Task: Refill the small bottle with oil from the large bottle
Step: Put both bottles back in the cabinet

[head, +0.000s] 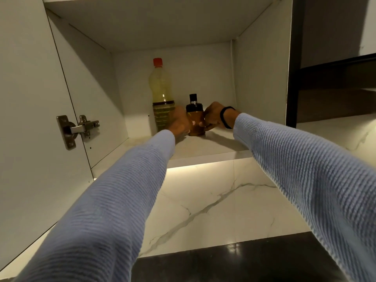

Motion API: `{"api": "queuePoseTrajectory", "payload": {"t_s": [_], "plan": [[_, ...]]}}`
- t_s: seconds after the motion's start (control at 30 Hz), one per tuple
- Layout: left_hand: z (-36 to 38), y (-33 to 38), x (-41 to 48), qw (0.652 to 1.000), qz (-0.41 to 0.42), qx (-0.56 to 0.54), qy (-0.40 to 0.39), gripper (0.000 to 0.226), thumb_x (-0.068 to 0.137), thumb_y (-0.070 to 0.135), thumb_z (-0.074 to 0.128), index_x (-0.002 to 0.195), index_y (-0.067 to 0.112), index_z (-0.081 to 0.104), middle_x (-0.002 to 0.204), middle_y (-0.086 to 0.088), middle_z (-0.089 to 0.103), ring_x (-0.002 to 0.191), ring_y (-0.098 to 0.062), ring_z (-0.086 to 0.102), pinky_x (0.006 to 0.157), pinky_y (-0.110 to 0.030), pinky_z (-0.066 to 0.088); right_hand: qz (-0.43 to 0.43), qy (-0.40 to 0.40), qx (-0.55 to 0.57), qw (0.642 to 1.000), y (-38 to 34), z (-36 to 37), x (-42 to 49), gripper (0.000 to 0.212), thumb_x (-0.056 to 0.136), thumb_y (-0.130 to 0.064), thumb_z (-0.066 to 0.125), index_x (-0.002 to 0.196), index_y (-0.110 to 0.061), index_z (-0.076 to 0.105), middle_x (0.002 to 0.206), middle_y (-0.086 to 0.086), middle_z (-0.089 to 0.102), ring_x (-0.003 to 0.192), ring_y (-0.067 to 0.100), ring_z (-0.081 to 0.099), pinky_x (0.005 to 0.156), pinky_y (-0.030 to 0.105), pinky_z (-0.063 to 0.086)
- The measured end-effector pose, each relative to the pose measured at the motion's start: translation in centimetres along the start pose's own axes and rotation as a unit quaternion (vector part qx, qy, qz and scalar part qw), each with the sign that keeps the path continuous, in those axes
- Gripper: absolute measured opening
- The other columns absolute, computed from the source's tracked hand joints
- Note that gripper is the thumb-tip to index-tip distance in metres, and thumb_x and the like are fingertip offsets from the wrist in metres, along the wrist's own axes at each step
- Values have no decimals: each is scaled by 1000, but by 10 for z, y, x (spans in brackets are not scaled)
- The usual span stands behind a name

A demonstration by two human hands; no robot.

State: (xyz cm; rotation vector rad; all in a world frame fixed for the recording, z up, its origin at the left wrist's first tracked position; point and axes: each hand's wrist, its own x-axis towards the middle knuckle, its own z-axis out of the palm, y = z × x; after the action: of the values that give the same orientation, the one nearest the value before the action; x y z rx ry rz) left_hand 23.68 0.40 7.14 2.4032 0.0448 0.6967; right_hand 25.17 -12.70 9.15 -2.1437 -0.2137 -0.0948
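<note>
Inside an open wall cupboard, a small amber bottle (195,121) with a black pour cap stands on the shelf (213,147). My left hand (180,123) grips its left side and my right hand (212,119) grips its right side, fingers curled round the glass. Just left of it and behind my left hand stands the large plastic oil bottle (161,94) with a red cap, holding pale yellow oil. My left hand hides the large bottle's lower right part.
The cupboard door (30,119) hangs open on the left, with a metal hinge (75,130). Below the shelf runs a lit white marble backsplash (203,200), and a dark glossy counter (234,261) lies at the bottom. Dark cabinetry (329,88) stands on the right.
</note>
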Motion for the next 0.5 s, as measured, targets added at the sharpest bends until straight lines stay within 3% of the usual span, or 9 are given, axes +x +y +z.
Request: {"api": "queuePoseTrajectory", "payload": {"t_s": [0.27, 0.5], "plan": [[14, 3, 19, 999, -1, 32, 26, 20, 90, 12, 69, 109, 7, 62, 108, -12, 67, 97, -28, 65, 81, -33, 54, 14, 19, -27, 999, 6, 8, 39, 39, 78, -2, 78, 115, -1, 64, 108, 15, 71, 101, 31, 70, 93, 43, 56], [16, 2, 25, 999, 1, 25, 23, 23, 89, 10, 69, 110, 5, 62, 109, -14, 66, 99, -29, 65, 80, -33, 51, 7, 27, -50, 998, 9, 12, 56, 42, 76, -7, 81, 114, -3, 65, 106, 14, 71, 99, 31, 70, 93, 43, 56]]}}
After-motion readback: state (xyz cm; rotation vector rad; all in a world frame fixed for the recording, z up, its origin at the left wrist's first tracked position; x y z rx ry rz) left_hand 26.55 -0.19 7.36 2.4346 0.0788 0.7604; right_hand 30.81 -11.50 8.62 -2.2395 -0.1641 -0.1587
